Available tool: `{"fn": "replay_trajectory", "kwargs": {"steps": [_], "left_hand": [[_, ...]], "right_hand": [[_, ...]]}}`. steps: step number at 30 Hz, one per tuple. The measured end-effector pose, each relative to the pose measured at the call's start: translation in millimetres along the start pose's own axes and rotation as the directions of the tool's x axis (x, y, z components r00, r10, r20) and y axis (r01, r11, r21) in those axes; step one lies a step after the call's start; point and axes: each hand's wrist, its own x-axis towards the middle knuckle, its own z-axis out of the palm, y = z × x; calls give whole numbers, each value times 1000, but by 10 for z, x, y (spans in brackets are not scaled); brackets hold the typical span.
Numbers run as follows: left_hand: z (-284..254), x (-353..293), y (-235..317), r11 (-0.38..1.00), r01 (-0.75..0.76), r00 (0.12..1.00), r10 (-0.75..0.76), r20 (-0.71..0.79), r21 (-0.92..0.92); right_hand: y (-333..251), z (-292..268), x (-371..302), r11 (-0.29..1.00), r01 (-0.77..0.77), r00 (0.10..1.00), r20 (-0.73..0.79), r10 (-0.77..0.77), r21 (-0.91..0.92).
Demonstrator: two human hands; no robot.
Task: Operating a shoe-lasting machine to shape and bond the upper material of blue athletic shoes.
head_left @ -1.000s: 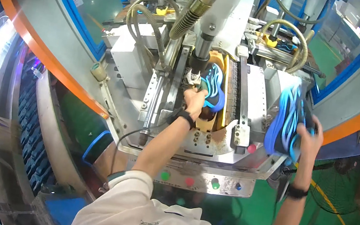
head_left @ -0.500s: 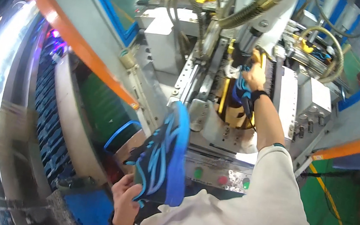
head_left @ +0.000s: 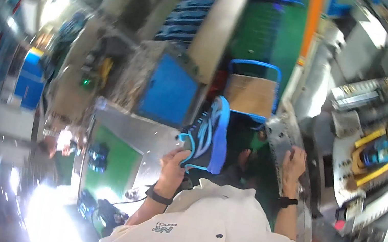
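While the left grip (head_left: 173,165) is clamping onto the heel end of a blue-and-black shoe (head_left: 210,139), the toe is pointing away from the body, sole edge facing right. Shoe is showing between a blue-sided box (head_left: 170,91) and a brown board (head_left: 250,94). Right grip (head_left: 294,165) is lying over a grey metal panel (head_left: 280,136); cannot tell whether its fingers are resting apart or together. Second shoe (head_left: 378,152) is sitting in a yellow-edged holder (head_left: 370,136), far right. Risk: hold is bearing on one end only, so a slackening thumb could be dropping the shoe; a careless leftward swing could be scuffing it against the box.
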Motion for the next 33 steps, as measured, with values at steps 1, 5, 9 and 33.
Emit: {"fn": "replay_trajectory", "kwargs": {"steps": [1, 5, 9, 33], "left_hand": [[-208, 23, -127, 999, 29, 999, -30, -16, -32], [-619, -85, -600, 998, -56, 989, 60, -133, 37], [-1209, -112, -658, 964, 17, 926, -116, -361, -265], [-6133, 1663, -1752, 939, 270, 304, 126, -944, 212]], "right_hand": [[113, 255, -27, 987, 122, 989, 96, -111, -109], [830, 540, -22, 970, 175, 980, 122, -155, -169], [815, 588, -70, 979, 130, 986, 124, -111, -158], [-10033, 4009, 749, 369, 924, 318, 338, -886, 97]]}}
